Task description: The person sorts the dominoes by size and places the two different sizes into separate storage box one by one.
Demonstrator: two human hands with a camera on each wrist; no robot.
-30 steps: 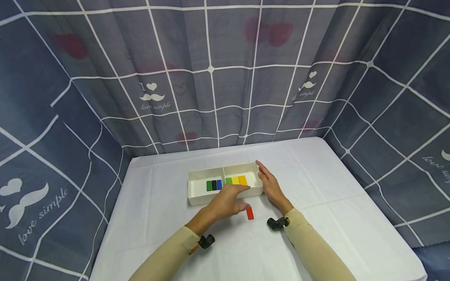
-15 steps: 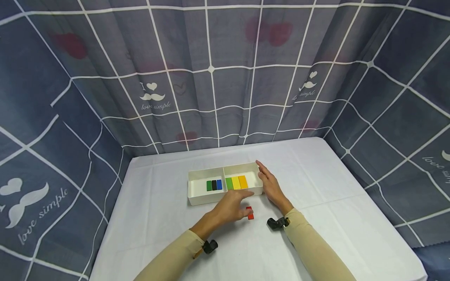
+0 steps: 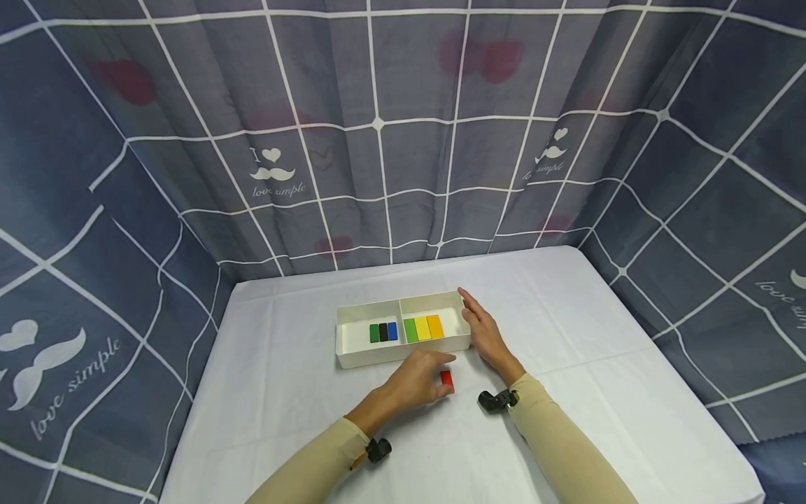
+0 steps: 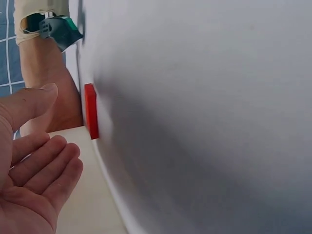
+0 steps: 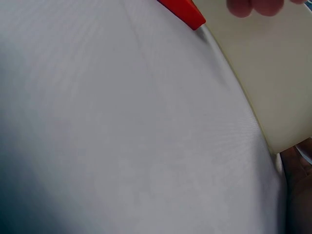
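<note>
A small red block [image 3: 446,379] lies on the white tablecloth just in front of a white two-compartment box [image 3: 403,358]. My left hand [image 3: 434,381] is right beside the block. In the left wrist view its thumb and fingers [image 4: 61,122] are spread and relaxed, with the red block [image 4: 90,111] lying just beyond them, untouched. My right hand [image 3: 481,329] lies with straight fingers along the box's right end. In the box's left compartment sit green, black and blue blocks [image 3: 383,332]. The right compartment holds green, yellow and orange blocks [image 3: 422,327].
The table [image 3: 598,392] is covered with a white cloth and closed in by grey checked curtains [image 3: 378,140] at the back and both sides. Black cameras [image 3: 497,400] are strapped to both wrists. The right wrist view shows the red block [image 5: 183,10] by the box wall [image 5: 263,73].
My left hand has drawn back from the box's front wall and come down beside the red block, whose near end its fingers now partly cover. The right hand has stayed in place.
</note>
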